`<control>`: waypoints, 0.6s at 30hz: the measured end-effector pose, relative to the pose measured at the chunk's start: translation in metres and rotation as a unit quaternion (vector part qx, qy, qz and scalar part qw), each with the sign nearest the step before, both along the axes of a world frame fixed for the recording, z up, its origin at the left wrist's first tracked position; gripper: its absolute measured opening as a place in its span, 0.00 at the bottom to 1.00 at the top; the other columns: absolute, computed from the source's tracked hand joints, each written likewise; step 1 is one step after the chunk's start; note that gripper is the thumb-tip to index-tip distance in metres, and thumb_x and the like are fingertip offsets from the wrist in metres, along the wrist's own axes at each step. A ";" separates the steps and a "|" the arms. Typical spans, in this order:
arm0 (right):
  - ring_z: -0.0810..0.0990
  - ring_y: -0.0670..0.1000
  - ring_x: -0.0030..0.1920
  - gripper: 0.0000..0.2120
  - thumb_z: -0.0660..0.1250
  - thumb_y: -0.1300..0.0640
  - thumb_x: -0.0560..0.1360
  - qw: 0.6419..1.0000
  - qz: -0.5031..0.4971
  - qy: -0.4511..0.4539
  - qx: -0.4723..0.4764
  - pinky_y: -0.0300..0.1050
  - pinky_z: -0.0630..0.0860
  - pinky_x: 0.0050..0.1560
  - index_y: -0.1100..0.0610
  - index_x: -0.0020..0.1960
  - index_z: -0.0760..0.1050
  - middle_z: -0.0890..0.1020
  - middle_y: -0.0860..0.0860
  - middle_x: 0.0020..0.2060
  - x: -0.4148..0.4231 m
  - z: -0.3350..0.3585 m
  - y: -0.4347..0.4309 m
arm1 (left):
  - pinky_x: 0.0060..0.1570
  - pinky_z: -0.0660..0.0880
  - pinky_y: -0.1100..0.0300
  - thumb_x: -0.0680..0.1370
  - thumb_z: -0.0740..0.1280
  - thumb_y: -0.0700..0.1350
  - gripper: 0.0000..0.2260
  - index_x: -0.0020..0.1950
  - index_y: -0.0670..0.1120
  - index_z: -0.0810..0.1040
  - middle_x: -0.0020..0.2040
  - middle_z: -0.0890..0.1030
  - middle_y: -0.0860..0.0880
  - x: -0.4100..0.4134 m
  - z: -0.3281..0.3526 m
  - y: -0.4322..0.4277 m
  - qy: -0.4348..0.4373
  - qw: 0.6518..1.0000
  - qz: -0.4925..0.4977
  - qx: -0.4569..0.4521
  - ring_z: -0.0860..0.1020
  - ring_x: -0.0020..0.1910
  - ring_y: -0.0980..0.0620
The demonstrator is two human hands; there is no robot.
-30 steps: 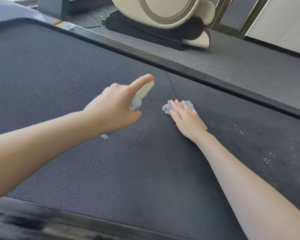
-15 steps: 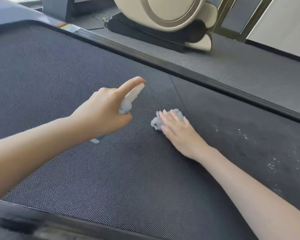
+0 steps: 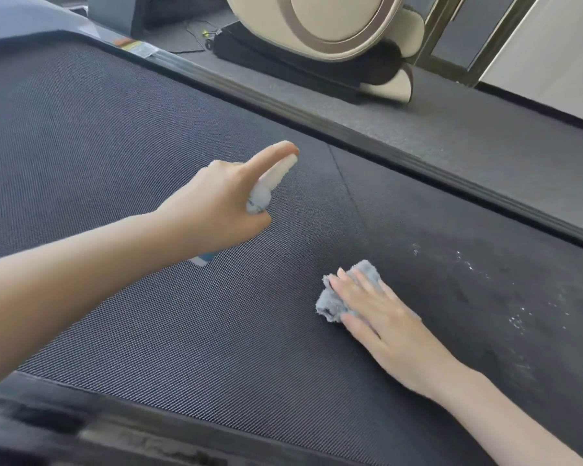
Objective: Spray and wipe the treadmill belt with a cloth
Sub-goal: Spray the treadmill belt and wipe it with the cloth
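Stretching across nearly the whole view, the treadmill belt (image 3: 122, 156) lies dark and woven. Its ribbed side rail (image 3: 367, 139) runs along the far edge, and a cream, round-bodied machine (image 3: 334, 25) stands on the floor beyond.

The left hand (image 3: 216, 206) hovers above the belt's middle, clamped round a small spray bottle (image 3: 270, 183), with the forefinger laid straight along the pump head. I judge this aims the nozzle down and away at a dry patch, ready for a press.

The right hand (image 3: 387, 321) lies flat at lower right. Its fingers (image 3: 362, 280) are straight and close together, pressing a crumpled grey-blue cloth (image 3: 334, 304) onto the belt. That likely spreads the pressure for wiping and keeps the cloth out of the nozzle's line.

White specks (image 3: 468, 264), likely spray, dot the belt right of the cloth and are probably the next stretch to wipe.

A sticker (image 3: 133, 47) on the rail shows orange marks but is too small to read. Print on the bottle is blurred, and only a blue band at its base is clear.
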State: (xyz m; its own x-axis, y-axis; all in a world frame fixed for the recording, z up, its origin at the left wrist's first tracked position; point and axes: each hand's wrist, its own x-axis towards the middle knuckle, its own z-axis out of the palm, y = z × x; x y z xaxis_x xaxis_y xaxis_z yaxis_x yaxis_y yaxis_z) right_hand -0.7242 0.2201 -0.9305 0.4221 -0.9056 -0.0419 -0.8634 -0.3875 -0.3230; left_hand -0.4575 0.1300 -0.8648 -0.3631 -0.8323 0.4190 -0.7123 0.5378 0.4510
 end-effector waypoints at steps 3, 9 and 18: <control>0.43 0.38 0.75 0.26 0.43 0.40 0.78 0.999 -0.023 0.000 -0.026 0.42 0.41 0.75 0.43 0.75 0.48 0.52 0.40 0.76 0.018 -0.005 -0.047 | 0.36 0.63 0.59 0.69 0.68 0.38 0.35 0.74 0.54 0.62 0.34 0.73 0.52 -0.002 0.001 0.002 -0.005 1.000 -0.002 0.000 0.68 0.31 0.49; 0.46 0.48 0.77 0.24 0.46 0.48 0.83 0.995 -0.083 0.048 -0.028 0.51 0.43 0.75 0.49 0.77 0.50 0.52 0.47 0.77 0.047 -0.009 -0.159 | 0.38 0.62 0.62 0.69 0.68 0.38 0.35 0.74 0.55 0.63 0.32 0.69 0.61 -0.001 0.003 0.009 -0.015 1.000 0.005 -0.001 0.67 0.32 0.50; 0.41 0.36 0.74 0.22 0.48 0.46 0.82 0.999 -0.032 0.014 -0.011 0.39 0.40 0.75 0.41 0.76 0.50 0.50 0.39 0.75 0.009 -0.001 -0.046 | 0.33 0.63 0.75 0.69 0.68 0.38 0.35 0.73 0.55 0.63 0.30 0.72 0.61 0.010 0.007 0.010 0.015 1.000 0.003 0.022 0.70 0.30 0.63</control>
